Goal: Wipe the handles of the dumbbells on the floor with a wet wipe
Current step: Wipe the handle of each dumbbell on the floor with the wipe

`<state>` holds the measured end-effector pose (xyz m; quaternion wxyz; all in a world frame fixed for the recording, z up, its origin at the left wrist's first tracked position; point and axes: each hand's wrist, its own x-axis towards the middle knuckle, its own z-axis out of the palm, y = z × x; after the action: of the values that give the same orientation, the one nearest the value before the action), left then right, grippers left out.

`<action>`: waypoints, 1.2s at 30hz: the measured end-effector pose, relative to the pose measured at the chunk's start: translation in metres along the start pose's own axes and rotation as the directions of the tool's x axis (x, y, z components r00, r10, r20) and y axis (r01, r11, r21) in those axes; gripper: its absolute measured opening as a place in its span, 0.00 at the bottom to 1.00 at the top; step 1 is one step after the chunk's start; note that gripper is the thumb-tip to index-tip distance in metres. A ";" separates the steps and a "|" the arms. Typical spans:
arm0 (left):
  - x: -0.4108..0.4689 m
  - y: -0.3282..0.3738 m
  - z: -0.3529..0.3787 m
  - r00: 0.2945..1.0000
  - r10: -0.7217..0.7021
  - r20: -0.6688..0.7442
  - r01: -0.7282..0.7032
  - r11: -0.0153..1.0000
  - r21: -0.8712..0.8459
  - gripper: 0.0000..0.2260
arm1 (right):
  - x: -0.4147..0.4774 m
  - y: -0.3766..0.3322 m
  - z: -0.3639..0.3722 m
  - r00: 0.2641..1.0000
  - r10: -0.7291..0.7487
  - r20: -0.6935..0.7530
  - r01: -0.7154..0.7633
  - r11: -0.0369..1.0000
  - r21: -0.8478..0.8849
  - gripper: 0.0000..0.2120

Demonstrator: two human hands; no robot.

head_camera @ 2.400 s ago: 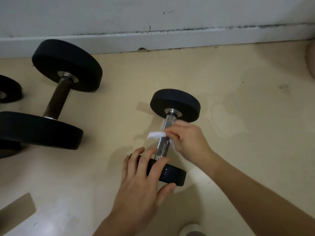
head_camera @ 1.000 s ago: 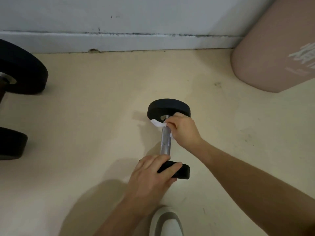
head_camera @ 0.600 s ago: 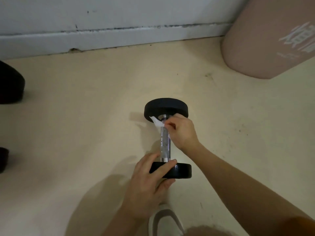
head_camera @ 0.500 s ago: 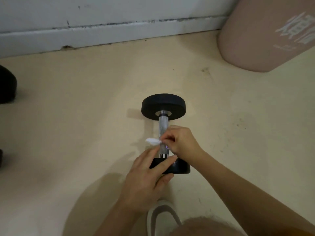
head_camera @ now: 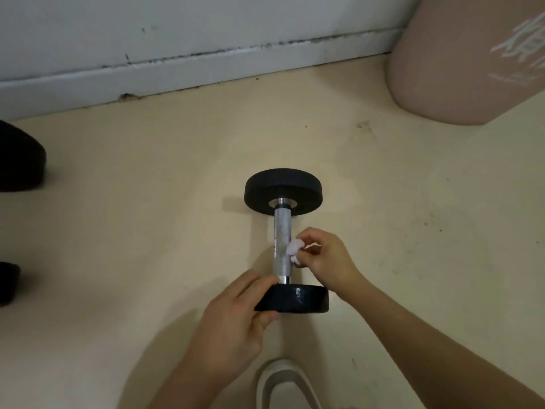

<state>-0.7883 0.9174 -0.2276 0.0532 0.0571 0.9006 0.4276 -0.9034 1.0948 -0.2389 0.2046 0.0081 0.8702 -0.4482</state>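
A small dumbbell with black round ends and a shiny metal handle (head_camera: 282, 243) lies on the beige floor, its handle pointing away from me. My right hand (head_camera: 324, 259) pinches a crumpled white wet wipe (head_camera: 295, 250) against the right side of the handle, near its lower half. My left hand (head_camera: 236, 317) grips the left edge of the near black end (head_camera: 298, 299), fingers over the top and thumb under. The far black end (head_camera: 283, 188) stands free.
A larger black dumbbell (head_camera: 17, 160) shows partly at the left edge. A pink padded object (head_camera: 472, 60) stands at the upper right by the white skirting board (head_camera: 206, 72). My white shoe (head_camera: 283, 385) is just below the dumbbell.
My right hand slid the wipe from the far end of the handle down toward the near end, then round to its right side. The wipe is now bunched up. The left hand keeps its hold.
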 end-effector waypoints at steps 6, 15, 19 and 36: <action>-0.019 -0.030 -0.027 0.919 -0.387 0.071 0.384 0.843 -0.376 0.31 | 0.039 -0.042 0.046 0.983 0.128 -0.130 -0.084 0.950 0.300 0.07; -0.023 -0.034 -0.036 0.800 -0.475 -0.367 0.349 0.866 -0.359 0.12 | 0.018 -0.045 0.081 0.985 0.000 0.170 -0.040 0.972 0.230 0.04; -0.018 -0.035 -0.047 0.755 -0.564 -0.334 0.418 0.807 -0.418 0.11 | 0.042 -0.059 0.093 0.988 -0.098 -0.121 0.118 0.978 0.171 0.07; -0.019 -0.063 -0.073 0.520 -0.728 -0.448 0.394 0.669 -0.630 0.07 | 0.052 -0.101 0.128 0.966 -0.259 -0.017 0.259 0.966 -0.012 0.08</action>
<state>-0.7836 0.8187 -0.2298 -0.1224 -0.4185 0.6953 0.5714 -0.9268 0.9251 -0.2449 0.1364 -0.1026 0.8679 -0.4666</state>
